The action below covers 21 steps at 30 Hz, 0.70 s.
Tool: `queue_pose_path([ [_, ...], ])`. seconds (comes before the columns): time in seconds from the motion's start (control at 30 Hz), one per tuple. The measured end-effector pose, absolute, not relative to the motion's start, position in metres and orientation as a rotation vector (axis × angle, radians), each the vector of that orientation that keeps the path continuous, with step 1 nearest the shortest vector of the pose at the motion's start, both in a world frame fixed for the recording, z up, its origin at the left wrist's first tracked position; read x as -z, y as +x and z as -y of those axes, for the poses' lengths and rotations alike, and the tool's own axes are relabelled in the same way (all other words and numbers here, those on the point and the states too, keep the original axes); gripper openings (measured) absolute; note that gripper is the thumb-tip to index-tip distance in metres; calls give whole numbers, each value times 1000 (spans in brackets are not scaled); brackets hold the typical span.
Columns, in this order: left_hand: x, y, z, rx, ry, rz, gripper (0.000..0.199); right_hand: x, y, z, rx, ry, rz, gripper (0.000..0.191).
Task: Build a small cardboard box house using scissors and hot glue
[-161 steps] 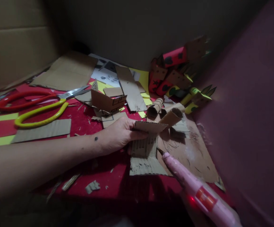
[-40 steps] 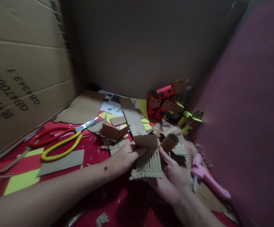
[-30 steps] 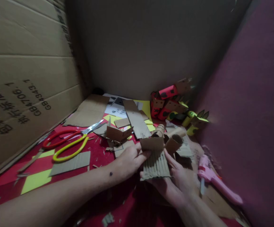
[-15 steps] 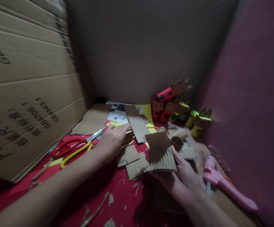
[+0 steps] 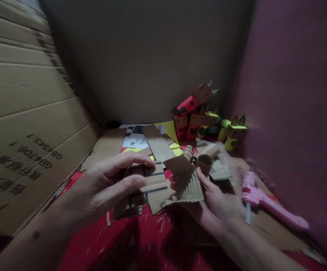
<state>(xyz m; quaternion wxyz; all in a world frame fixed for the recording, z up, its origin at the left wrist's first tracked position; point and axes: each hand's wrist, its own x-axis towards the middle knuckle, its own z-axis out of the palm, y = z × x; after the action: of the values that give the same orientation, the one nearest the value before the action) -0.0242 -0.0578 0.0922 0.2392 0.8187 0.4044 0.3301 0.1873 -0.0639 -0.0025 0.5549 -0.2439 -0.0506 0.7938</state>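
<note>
Over a red-covered surface [image 5: 152,244], the left hand [image 5: 107,184] pinches a black-lined brown cardboard piece [image 5: 155,182]; beside it, the right hand [image 5: 215,207] cradles a bent, ribbed brown cardboard piece [image 5: 190,186]. Both look light, stiff, creasable, best held by flat edges.

right hand [image 5: 212,207]: partly hidden | carton [image 5: 19,92]: cut off left

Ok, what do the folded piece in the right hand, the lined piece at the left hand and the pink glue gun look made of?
Folded piece: matt corrugated cardboard, by its exposed ribs. Lined piece: matt brown cardboard or thinner card; flat face with dark lines, thickness unclear. Glue gun: probably hard plastic, from its smooth, moulded-looking body; its pale stick looks translucent, perhaps hot-melt glue.
</note>
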Motion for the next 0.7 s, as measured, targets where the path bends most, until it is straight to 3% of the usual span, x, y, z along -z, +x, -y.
queue_pose_path([
  [0.27, -95, -13, 55, -556, 2601, -767, 57, -4, 181, 69, -1914, -527, 39, 31],
  [0.7, -81, 9, 68, -292, 2608, -816, 54, -3, 178, 76, -1965, -510, 177, 35],
])
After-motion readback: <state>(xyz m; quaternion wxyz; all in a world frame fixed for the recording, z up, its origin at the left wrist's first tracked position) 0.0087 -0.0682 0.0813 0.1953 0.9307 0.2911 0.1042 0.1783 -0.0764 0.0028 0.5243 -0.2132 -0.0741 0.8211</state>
